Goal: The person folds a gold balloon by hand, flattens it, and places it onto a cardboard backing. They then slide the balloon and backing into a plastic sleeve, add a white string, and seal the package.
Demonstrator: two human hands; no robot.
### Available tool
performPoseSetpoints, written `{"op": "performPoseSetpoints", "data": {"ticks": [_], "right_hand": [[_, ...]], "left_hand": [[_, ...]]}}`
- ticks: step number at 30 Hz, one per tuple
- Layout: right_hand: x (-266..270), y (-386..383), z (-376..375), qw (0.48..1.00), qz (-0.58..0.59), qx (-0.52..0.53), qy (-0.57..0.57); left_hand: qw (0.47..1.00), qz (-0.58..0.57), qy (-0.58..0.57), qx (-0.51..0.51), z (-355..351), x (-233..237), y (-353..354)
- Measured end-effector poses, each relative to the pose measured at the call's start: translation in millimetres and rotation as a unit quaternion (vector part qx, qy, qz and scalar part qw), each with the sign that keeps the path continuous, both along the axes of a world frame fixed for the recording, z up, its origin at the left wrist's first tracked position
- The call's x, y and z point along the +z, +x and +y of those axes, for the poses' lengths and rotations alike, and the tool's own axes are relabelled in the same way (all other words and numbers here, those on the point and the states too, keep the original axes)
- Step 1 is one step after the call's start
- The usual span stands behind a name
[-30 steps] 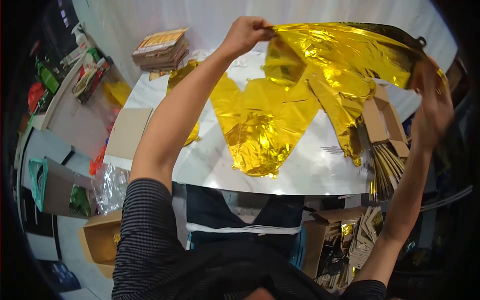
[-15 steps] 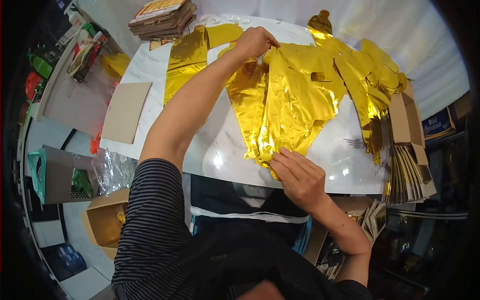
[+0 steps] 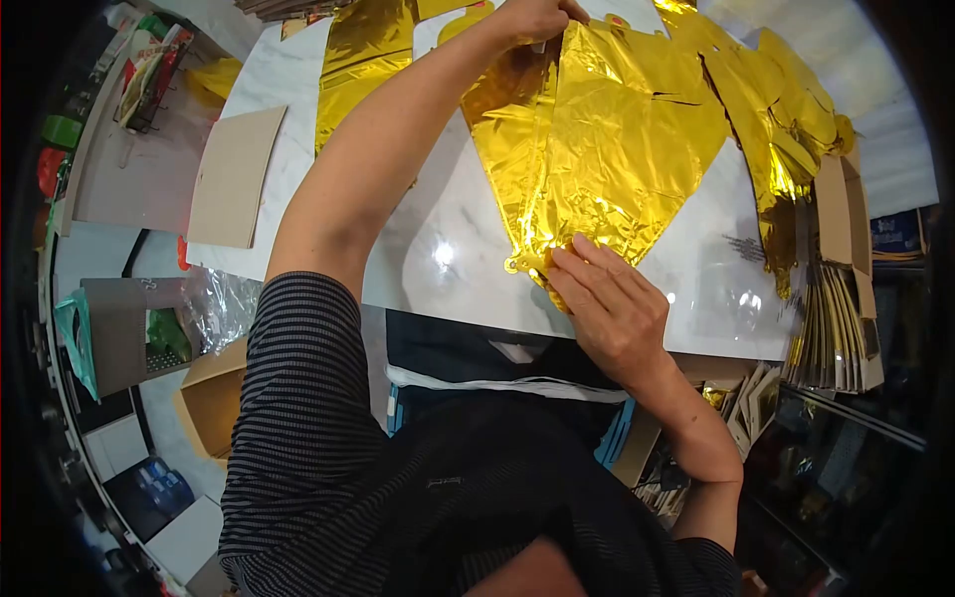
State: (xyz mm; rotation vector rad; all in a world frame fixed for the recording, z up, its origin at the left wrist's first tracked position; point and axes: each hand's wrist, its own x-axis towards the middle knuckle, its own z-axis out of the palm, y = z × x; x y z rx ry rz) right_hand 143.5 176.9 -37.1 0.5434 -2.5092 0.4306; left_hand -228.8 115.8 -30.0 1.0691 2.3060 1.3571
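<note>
A flat, creased gold foil balloon (image 3: 627,129) lies across the white marble-patterned table, its narrow lower end near the front edge. At its upper edge, my left hand (image 3: 537,20) is closed in a pinch on the foil. My right hand (image 3: 619,313) rests on the lower end, fingers stretched out flat over the foil; its thumb is hidden. A small tab with a hole (image 3: 513,265) sticks out just left of the right fingertips. More gold foil pieces (image 3: 771,109) lie to the right, and another gold foil strip (image 3: 366,65) lies to the left.
A cardboard sheet (image 3: 237,177) lies at the table's left side. On the right stand an open cardboard box (image 3: 841,214) and a row of folded gold packs (image 3: 831,333). Clear plastic wrap (image 3: 221,306) and another cardboard box (image 3: 211,403) sit below left.
The view has tilted downward, so things sit higher in it. The foil is spread wider and flatter to the right. My right fingers have straightened over its lower end; the left still pinches the top.
</note>
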Motion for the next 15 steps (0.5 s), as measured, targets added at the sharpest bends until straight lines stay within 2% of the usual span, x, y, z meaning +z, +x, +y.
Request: {"op": "performPoseSetpoints", "data": {"ticks": [11,13,14,15], "right_hand": [[-4,1,-4,0.999,-0.028,0.017,0.002],[-3,2,-6,0.999,-0.03,0.014,-0.006],[-3,3,-6,0.999,-0.036,0.012,-0.016],[-3,3,-6,0.999,-0.032,0.011,-0.015]], "left_hand": [[0.999,0.005,-0.031,0.021,-2,6,7],[0.999,0.009,-0.035,0.02,-3,-7,-4],[0.996,0.083,0.017,0.002,-2,-26,-23],[0.985,0.155,0.069,-0.016,-5,-18,-18]]}}
